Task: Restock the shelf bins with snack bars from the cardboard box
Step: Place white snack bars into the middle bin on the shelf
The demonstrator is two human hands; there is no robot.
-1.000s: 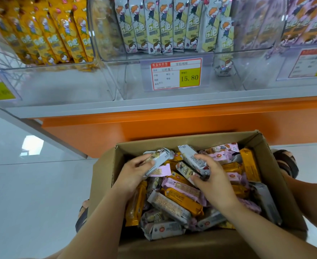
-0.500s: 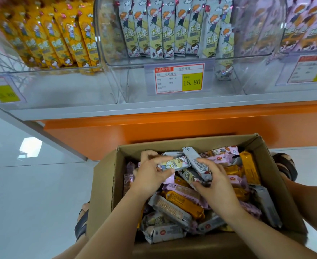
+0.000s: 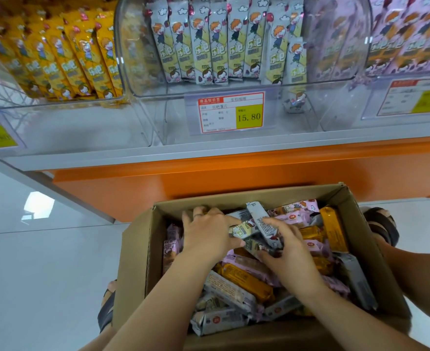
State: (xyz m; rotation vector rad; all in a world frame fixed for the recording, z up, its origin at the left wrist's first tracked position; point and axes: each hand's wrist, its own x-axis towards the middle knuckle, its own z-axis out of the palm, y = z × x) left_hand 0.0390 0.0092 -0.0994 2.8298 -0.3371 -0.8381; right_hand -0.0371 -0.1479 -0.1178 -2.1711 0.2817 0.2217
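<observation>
Your left hand [image 3: 209,234] is curling over a clutch of grey foil-wrapped snack bars [image 3: 249,228], thumb tucked beneath. Your right hand [image 3: 286,252] is pinching the same clutch from its own side, fingers on top. The bars are crossing at angles between your palms, not squared up, so I'm judging those slick wrappers could fan out and slide away as you lift. Below your wrists, purple and orange wrapped bars [image 3: 247,279] are crowding the brown cardboard box [image 3: 135,252], and one could ride along. Up beyond your fingertips, a slumped grey bar [image 3: 295,102] is lying in the clear plastic shelf bin [image 3: 158,117], likely to snag newcomers.
</observation>
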